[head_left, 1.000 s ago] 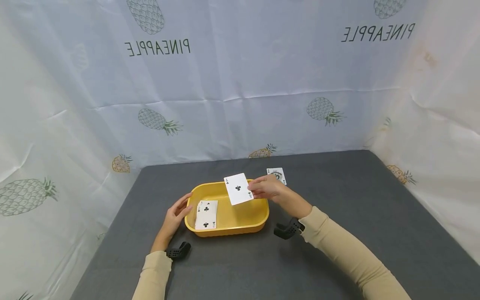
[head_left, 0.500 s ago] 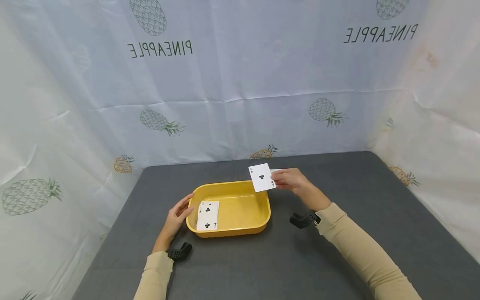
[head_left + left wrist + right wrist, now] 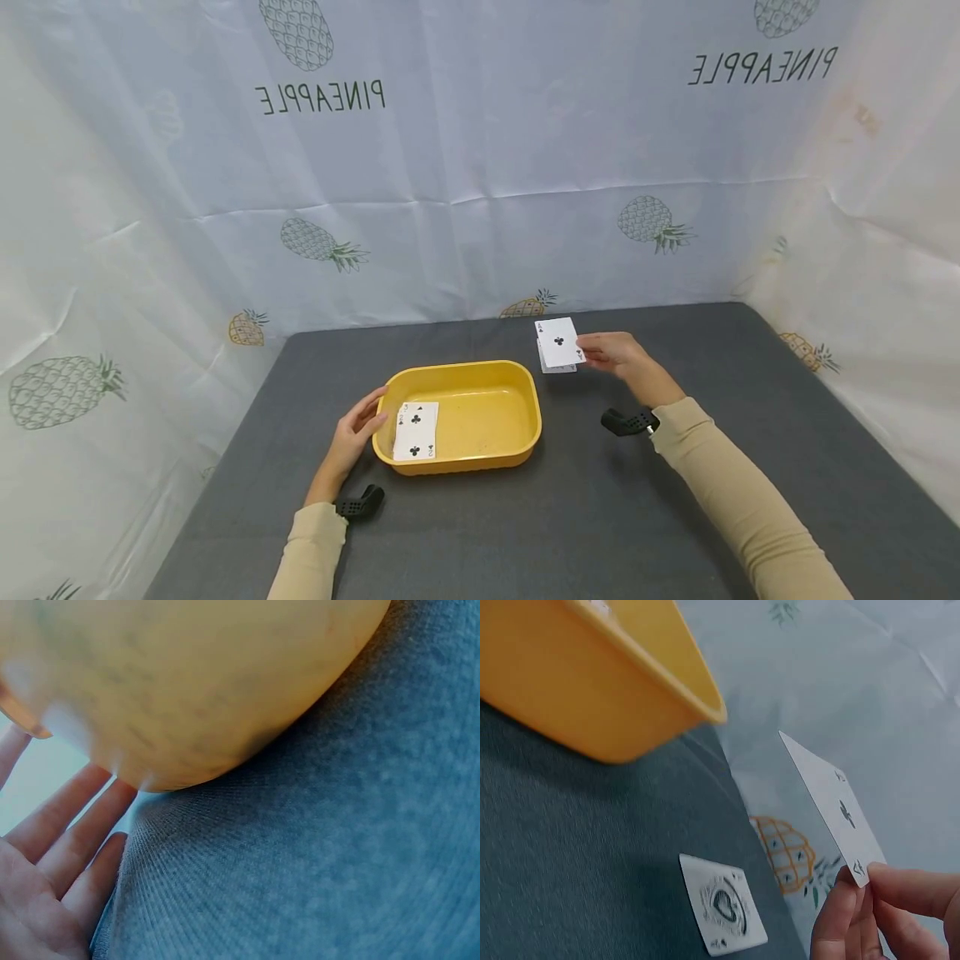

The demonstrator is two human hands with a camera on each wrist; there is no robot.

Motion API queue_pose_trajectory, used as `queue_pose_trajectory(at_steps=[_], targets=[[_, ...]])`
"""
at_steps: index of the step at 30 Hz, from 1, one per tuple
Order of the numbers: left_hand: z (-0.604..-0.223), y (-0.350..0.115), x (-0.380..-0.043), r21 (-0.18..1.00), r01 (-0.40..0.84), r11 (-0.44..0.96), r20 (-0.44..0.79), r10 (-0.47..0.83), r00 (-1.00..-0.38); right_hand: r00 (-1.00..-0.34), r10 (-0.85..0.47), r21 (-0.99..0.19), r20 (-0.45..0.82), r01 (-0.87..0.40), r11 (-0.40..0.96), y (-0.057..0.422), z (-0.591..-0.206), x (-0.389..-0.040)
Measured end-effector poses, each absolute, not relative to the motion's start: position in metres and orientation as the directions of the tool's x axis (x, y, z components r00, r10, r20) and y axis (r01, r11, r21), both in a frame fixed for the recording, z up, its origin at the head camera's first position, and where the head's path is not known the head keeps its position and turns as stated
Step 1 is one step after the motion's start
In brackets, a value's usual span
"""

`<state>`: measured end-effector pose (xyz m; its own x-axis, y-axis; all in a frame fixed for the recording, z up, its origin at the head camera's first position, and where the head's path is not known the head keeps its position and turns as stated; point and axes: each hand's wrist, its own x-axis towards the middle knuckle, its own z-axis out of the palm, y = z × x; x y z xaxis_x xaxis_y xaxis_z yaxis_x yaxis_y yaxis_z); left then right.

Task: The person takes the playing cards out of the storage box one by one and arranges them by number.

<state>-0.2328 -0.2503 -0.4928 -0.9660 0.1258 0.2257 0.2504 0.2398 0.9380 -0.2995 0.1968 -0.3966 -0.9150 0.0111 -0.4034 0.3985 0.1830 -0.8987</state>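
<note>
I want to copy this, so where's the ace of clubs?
In the head view, the ace of clubs is pinched by the right hand, past the far right corner of the yellow tray, held above another card.

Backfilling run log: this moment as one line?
right hand: pinches ace of clubs above another card | left hand: touches yellow tub | cards: inside tub, left end

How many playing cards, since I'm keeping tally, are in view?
4 at least: an ace of clubs in the right grip, one ornate card on the table, and two or more overlapping cards in the yellow tub. More may hide underneath.
</note>
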Motion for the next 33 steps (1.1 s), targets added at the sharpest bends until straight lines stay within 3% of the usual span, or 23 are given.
queue_pose_trajectory(at_steps=[9,33], targets=[[-0.490,-0.249,-0.232,0.937,0.226,0.266,0.200,0.122,-0.972,-0.890,0.103,-0.896,-0.444,0.443,-0.036,0.223,-0.411,-0.314],[-0.493,-0.250,-0.234,0.936,0.250,0.247,0.227,0.120,-0.966,-0.820,0.341,-0.885,-0.460,0.455,-0.100,0.253,-0.442,-0.336]])
